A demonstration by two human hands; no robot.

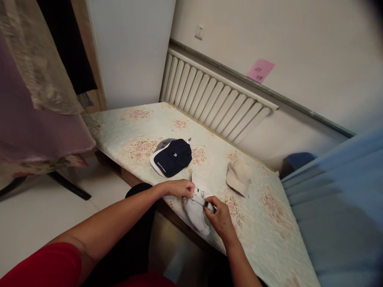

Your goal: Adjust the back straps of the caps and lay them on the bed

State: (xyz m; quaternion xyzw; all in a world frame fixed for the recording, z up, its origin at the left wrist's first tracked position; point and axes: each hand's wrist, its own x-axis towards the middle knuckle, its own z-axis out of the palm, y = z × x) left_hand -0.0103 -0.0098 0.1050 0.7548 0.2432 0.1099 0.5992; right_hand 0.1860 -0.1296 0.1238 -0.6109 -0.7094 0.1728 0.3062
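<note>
Red sleeve [44,266], white cap [194,214], strap [199,200] — slanting down-right

White cap [194,216] partly hidden behind hands [220,219].

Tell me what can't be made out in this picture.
All in the head view:
White cap: partly covered by the left hand and right hand.
Gray item: mostly hidden by the navy cap.
Brim lettering: too blurred to read.
Pink note: writing too small to read.
Right arm: cut off by the bottom edge.
</note>
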